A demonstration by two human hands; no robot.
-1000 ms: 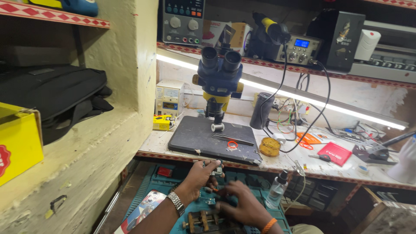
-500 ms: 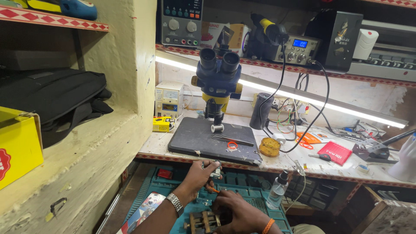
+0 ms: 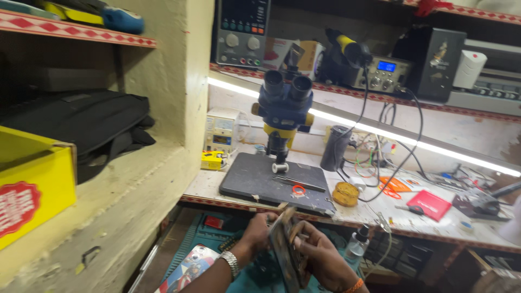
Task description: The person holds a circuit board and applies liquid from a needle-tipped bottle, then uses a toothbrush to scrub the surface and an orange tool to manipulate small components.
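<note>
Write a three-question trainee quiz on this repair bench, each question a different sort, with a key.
1. True or false: both hands grip the flat dark device held edge-up in front of the bench.
2. Multiple choice: what stands on the dark base plate? A) a kettle B) a blue and yellow microscope C) a lamp
3. Fill in: on the left shelf, next to the yellow box, lies a black ____.

Key
1. True: the left hand and right hand both hold it.
2. B
3. bag
</note>
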